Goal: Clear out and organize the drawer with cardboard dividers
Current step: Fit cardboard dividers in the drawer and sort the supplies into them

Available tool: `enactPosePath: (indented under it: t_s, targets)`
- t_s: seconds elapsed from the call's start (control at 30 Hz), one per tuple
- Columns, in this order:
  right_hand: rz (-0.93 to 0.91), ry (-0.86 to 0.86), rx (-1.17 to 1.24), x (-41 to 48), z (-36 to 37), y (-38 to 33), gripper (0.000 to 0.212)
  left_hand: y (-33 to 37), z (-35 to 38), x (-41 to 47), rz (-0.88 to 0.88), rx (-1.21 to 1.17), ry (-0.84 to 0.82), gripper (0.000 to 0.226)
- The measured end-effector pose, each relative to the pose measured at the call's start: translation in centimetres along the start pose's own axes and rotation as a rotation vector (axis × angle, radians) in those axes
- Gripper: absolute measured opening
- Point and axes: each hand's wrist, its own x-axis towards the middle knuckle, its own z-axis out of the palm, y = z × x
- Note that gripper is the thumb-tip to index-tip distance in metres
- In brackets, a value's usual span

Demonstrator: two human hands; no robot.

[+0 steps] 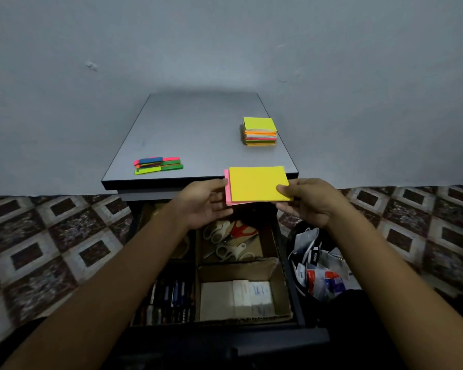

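Over the open drawer (pixel 294 295), just off the counter's front edge, the right hand (pixel 309 201) has the working grip: thumb on top and fingers beneath, pinching the near right corner of a yellow note pad (pixel 258 184). The yellow pad lies on a pink pad (pixel 227 194), whose colour shows along the left and near edges. The left hand (pixel 203 204) is spread, its fingers fairly straight against and under the pads' left side, steadying rather than clamping. A corner pinch on loose paper invites the lower pad to slide or fan, so the step would likely go best if the left hand first squares both pads flush and then takes a flat hold across the middle. On the counter (pixel 198 124) a stack of coloured notes (pixel 259 132) sits by the right edge and a pile of coloured strips (pixel 158 165) near the front left corner. The pair probably belongs with that stack, lowered level so the pile does not tip. Below, cardboard dividers (pixel 234 263) split the drawer: scissors (pixel 230 244) in the far compartment, white boxes (pixel 238 297) near right, pens (pixel 171 295) near left. A bin of wrappers (pixel 318 263) stands just right of the drawer, where a slipped pad could land.
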Motion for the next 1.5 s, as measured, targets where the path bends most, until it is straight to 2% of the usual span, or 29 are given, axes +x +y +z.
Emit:
enactPosePath:
  t_s: [0.1,0.23,0.5,0.83,1.03,1.2,1.33,1.5]
  targets:
    - [0.021,-0.04,-0.001,-1.4,0.4,1.9,0.014,-1.7,-0.7,-1.8,0.028,-0.026,-0.003,0.013]
    - [0.039,-0.009,-0.036,-2.6,0.4,5.0,0.012,-4.2,-1.7,-3.2,0.063,0.021,0.081,0.012]
    - [0.123,0.119,-0.008,-4.7,-1.5,10.3,0.008,-9.1,-3.2,-4.9,-0.054,0.149,0.168,0.009]
    - [0.076,0.196,0.107,-5.6,-3.3,11.6,0.009,-11.6,-3.7,-5.2,-0.109,0.423,0.26,0.01]
    - [0.052,0.191,0.152,-5.5,-3.1,11.4,0.011,-11.8,-3.3,-4.9,-0.097,0.568,0.238,0.011]
    - [0.048,0.192,0.155,-5.4,-3.0,11.5,0.01,-13.1,-2.0,-3.3,-0.129,0.584,0.214,0.016]
    - [0.039,0.183,0.155,-5.3,-3.0,11.5,0.011,-14.6,-0.4,-1.9,-0.196,0.532,0.187,0.01]
    - [0.038,0.177,0.166,-5.0,-2.9,11.6,0.01,-16.3,-0.6,-0.5,-0.244,0.466,0.218,0.022]
